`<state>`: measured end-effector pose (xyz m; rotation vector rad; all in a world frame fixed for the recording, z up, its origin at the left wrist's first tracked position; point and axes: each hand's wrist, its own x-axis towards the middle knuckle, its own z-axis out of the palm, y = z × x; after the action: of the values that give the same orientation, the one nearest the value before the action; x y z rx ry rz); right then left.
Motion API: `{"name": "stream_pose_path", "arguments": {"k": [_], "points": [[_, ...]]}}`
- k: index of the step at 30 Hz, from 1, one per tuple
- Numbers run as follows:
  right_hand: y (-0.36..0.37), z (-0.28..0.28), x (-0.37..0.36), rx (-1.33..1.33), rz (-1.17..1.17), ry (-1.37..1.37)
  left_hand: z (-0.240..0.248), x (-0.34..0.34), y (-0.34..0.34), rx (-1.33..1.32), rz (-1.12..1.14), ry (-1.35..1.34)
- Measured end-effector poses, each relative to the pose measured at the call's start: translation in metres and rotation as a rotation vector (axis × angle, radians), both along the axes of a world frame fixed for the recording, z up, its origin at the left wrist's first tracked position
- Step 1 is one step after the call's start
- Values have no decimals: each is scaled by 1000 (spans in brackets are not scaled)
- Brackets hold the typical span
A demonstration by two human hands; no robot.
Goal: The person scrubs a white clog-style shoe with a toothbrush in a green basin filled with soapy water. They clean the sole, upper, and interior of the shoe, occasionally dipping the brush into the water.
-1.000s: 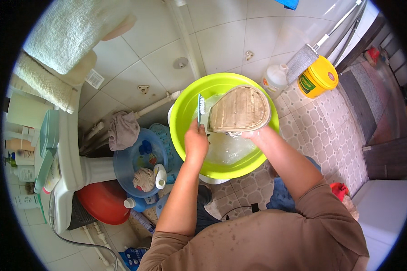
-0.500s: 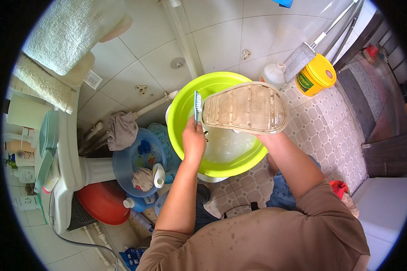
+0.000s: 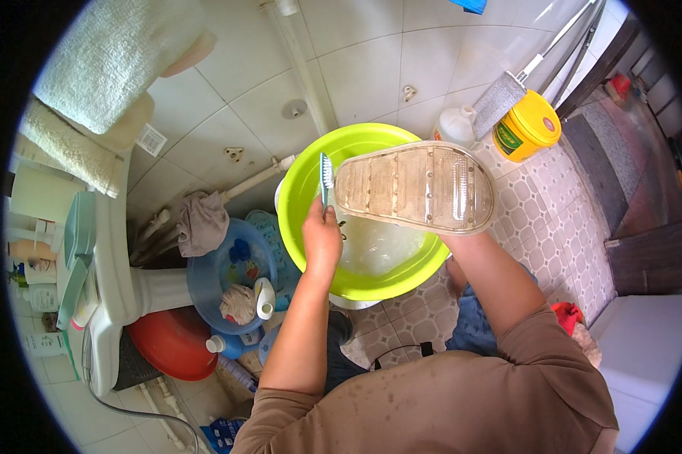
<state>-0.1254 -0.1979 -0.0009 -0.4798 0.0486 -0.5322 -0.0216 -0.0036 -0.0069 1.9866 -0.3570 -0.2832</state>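
Observation:
My left hand is closed round the handle of a brush with a blue-green body and white bristles. The brush stands upright just left of a slipper, apart from its edge. That slipper is turned sole up, its worn, brownish see-through sole wet and shiny at the wide end. From below, my right hand holds it up; the fingers are hidden behind the sole. Both hands are over a lime-green basin with cloudy, sudsy water in it.
At left, a blue basin holds a cloth and a white bottle, near a red basin and a white sink. A yellow bucket, a white jug and a grey mop head stand far right.
The slipper has shifted slightly right and tilted, its wide end now a little farther right and lower. My left hand and the brush have moved slightly left.

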Motion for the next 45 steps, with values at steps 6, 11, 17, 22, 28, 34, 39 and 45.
{"name": "stream_pose_path", "arguments": {"k": [6,11,17,22,28,34,39,45], "points": [[-1,1,0,-15,-20,2,7,-1,0,1,13,1],[-2,2,-2,-23,-25,0,-3,3,2,-26,29,-18],[-1,3,-6,-34,-24,6,-1,2,3,-93,0,-56],[0,1,-7,-38,-23,7,20,1,7,-278,32,325],[-1,-1,-5,-47,-28,0,28,8,9,-689,6,729],[-2,0,-3,-51,-23,-5,34,5,10,-817,89,784],[-3,1,-3,-57,-24,-6,46,1,11,-745,-29,778],[-4,0,-3,-68,-39,-5,41,-2,8,-702,-6,733]]}}
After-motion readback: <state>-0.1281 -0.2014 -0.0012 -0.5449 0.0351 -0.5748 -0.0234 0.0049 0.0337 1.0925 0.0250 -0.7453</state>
